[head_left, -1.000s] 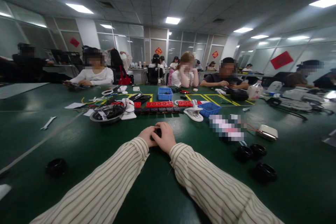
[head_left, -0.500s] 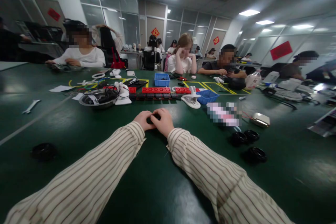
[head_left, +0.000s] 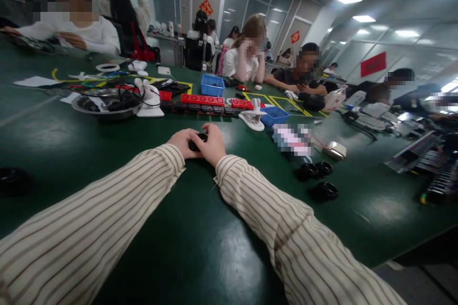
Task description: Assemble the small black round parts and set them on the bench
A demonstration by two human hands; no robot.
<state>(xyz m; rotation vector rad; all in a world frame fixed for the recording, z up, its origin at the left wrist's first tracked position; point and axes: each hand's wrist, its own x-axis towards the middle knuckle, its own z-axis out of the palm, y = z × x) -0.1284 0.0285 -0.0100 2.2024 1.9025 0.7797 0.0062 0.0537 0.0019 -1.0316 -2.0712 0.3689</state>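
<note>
Both my arms in striped sleeves reach forward over the green table (head_left: pixel 200 228). My left hand (head_left: pixel 182 142) and my right hand (head_left: pixel 213 145) meet near the table's middle, fingers curled round a small black round part (head_left: pixel 198 141) held between them. Most of the part is hidden by my fingers. Beyond my hands lie a row of red blocks (head_left: pixel 202 99) and a white clamp-like piece (head_left: pixel 252 116).
A metal bowl (head_left: pixel 107 105) of black cables sits left of centre. Blue bins (head_left: pixel 212 86) stand behind the red blocks. Three black round parts (head_left: pixel 317 176) lie to the right, another (head_left: pixel 12 180) at far left. Several people sit along the far side.
The view has tilted and swung left and down; my hands stay together on the black part, nearly still on the table.
</note>
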